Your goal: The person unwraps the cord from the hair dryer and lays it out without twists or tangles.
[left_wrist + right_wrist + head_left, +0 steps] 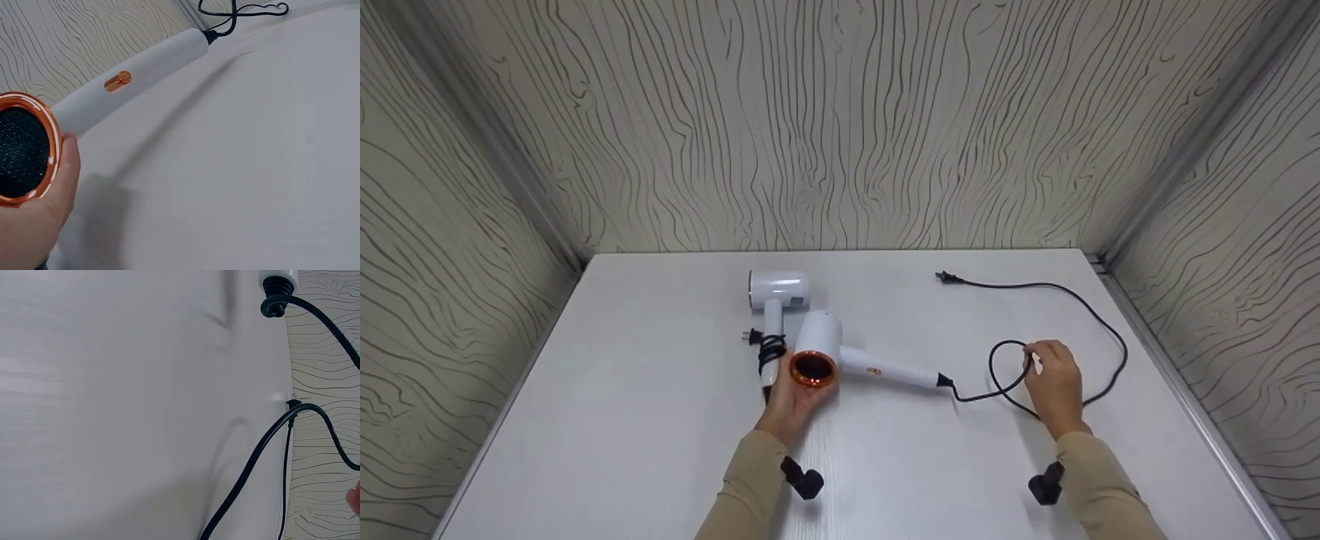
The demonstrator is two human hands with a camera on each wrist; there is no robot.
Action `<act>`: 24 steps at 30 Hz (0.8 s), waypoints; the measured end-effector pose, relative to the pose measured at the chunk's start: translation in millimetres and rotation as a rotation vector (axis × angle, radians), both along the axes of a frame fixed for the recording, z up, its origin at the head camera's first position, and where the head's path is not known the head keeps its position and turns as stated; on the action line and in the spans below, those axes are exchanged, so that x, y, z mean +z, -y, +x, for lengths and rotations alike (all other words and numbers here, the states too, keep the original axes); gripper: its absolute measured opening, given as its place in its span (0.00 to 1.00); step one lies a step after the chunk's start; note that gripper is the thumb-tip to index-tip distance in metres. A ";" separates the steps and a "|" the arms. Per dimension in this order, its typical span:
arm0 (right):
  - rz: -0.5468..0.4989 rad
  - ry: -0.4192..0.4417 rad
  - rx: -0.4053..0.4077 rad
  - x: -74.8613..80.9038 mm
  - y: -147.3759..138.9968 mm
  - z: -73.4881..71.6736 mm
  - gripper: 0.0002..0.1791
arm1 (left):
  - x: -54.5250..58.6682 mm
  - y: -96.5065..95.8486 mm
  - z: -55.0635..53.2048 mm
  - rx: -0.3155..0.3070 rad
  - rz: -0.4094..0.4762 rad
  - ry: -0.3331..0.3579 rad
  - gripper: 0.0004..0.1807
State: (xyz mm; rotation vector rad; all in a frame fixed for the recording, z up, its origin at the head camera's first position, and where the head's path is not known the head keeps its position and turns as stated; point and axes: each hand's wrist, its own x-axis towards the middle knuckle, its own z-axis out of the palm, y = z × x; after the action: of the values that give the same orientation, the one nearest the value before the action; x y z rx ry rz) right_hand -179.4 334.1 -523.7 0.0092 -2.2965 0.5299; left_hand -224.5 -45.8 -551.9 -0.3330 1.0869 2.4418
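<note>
While the left hand [793,401] cups the copper-ringed rear of the dryer [840,358] from below, the dryer's handle [889,369] runs away to the right across the worktop [660,420], so its long axis lies nearly crosswise in front of the person, tilted slightly toward them at the cord end. In the left wrist view the palm and thumb [64,169] press against the ring [48,121] and curl round the barrel's edge; the white handle with its copper switch [117,81] stretches off up and to the right.

From the handle's end the cord [1080,300] leaves to the right, forms a small loop, then sweeps out along the right edge and back to its plug [949,278], which lies at the far side, well apart from both hands. The right hand [1054,386] sits on that loop, fingers curled and pinching the cord at the loop's right side; it is plainly the nearer hand to the cord, and the left is nearer to the dryer body. Only a fingertip shows in the right wrist view, beside the cord [247,467].

Both forearms reach forward from the near edge, roughly parallel, wrists low over the worktop. A second dryer [777,300], with its cord wound round the handle, lies just behind the left hand, touching or nearly touching the first.
</note>
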 end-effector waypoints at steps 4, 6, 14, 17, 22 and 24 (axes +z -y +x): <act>0.000 0.000 0.004 -0.2 -0.5 0.3 0.07 | -1.2 -1.3 0.1 -0.007 0.019 0.018 0.37; 0.001 -0.005 0.008 -0.6 -1.0 0.1 0.08 | -2.2 -2.7 -0.3 -0.004 0.019 0.031 0.38; 0.029 -0.018 0.007 -2.0 -0.3 -0.8 0.09 | -5.5 -7.5 -2.5 0.024 0.002 0.073 0.40; 0.039 -0.021 0.014 -2.7 -0.3 -1.3 0.10 | -6.3 -8.2 -2.3 0.008 -0.026 0.048 0.40; 0.049 -0.019 0.021 -3.4 -0.5 -1.6 0.10 | -7.8 -9.8 -3.5 0.008 -0.048 0.031 0.40; 0.048 -0.011 0.018 -3.7 -0.6 -1.4 0.10 | -9.0 -10.7 -4.5 0.012 -0.047 0.031 0.40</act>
State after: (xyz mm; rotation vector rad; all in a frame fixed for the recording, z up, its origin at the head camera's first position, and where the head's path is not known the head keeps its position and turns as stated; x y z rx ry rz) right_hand -180.8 334.7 -527.4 0.0566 -2.2995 0.4827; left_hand -229.0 -35.1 -560.9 -0.3919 1.1343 2.4166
